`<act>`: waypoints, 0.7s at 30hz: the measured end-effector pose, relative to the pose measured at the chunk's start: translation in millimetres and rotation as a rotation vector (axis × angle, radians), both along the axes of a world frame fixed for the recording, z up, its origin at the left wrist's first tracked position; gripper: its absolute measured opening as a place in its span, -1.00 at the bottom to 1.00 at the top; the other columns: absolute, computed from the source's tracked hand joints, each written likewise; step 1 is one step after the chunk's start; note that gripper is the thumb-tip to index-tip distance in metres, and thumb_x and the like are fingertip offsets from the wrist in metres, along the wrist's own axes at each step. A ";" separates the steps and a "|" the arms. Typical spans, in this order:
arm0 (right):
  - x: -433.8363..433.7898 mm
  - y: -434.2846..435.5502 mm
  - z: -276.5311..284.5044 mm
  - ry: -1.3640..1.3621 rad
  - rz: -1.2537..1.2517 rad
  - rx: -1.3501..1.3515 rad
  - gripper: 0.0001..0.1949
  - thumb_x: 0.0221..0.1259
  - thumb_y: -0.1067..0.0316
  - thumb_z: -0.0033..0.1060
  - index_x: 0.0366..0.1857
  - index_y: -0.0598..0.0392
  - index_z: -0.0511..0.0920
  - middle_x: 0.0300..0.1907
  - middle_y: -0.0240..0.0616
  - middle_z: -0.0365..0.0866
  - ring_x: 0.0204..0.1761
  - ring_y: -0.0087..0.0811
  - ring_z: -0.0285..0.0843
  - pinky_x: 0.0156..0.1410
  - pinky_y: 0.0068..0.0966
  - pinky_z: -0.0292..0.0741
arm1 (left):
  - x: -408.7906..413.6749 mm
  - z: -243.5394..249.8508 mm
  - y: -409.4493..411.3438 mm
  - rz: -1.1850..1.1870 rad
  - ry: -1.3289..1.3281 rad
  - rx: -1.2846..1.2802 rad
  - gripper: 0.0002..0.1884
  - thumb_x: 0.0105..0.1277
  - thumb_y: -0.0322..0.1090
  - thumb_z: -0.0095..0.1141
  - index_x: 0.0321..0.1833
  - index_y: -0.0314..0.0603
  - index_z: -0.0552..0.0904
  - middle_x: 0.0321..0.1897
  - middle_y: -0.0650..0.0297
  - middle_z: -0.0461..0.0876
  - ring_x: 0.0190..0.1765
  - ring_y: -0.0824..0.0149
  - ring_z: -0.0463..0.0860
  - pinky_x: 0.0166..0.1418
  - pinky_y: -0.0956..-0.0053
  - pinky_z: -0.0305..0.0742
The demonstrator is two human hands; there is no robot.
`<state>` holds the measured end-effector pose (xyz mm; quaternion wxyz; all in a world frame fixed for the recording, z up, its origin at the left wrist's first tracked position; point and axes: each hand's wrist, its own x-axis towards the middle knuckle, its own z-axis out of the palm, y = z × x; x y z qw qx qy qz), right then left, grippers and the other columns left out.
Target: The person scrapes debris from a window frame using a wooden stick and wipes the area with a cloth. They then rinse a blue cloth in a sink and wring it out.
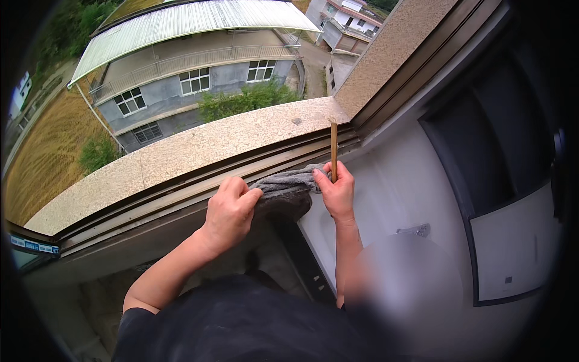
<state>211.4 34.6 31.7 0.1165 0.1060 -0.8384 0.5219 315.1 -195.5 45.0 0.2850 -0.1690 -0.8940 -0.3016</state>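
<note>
A grey cloth (289,184), bunched and twisted, stretches between my two hands just inside the window. My left hand (231,209) is closed around its left end. In my right hand (337,190) are the cloth's right end and a thin wooden stick (334,151), which points up towards the sill corner. Part of the cloth hangs below as a darker fold. Directly beyond the cloth runs the metal track of the window frame (199,186). My fingers hide both gripped ends of the cloth.
Outside the track lies a speckled stone sill (149,165) with a small lump (296,121) on it. A pale surface (384,190) extends at my right, with a clear crumpled object (414,230) on it. Dark shelving (488,135) stands farther right. A blurred pale shape covers the lower right.
</note>
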 end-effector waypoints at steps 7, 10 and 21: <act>-78.0 37.7 -18.8 0.418 -0.289 0.408 -0.87 0.11 0.43 0.26 -0.27 0.02 0.54 -0.25 -0.25 0.49 -0.29 -0.12 0.55 -0.20 -0.24 0.51 | -84.6 -24.7 84.3 0.008 0.173 -0.413 -0.81 0.00 -0.34 0.09 -0.39 -0.31 0.62 -0.18 0.18 0.46 -0.17 0.26 0.48 -0.36 0.49 0.48; -98.1 40.5 -35.8 0.498 -0.296 0.540 -0.88 0.12 0.42 0.23 -0.27 -0.05 0.56 -0.23 -0.23 0.44 -0.34 -0.08 0.55 -0.30 -0.20 0.52 | -108.0 -37.6 93.6 0.084 0.215 -0.496 -0.78 0.01 -0.32 0.07 -0.34 -0.30 0.65 -0.17 0.19 0.48 -0.18 0.29 0.46 -0.39 0.53 0.41; -103.6 52.5 -41.1 0.473 0.014 0.500 -0.84 0.07 0.29 0.34 -0.31 0.07 0.63 -0.24 -0.21 0.44 -0.35 -0.16 0.53 -0.26 -0.25 0.51 | -121.4 -49.9 93.4 0.147 0.095 -0.380 -0.86 0.03 -0.31 0.10 -0.36 -0.14 0.57 -0.41 0.32 0.45 -0.28 0.33 0.46 -0.40 0.45 0.37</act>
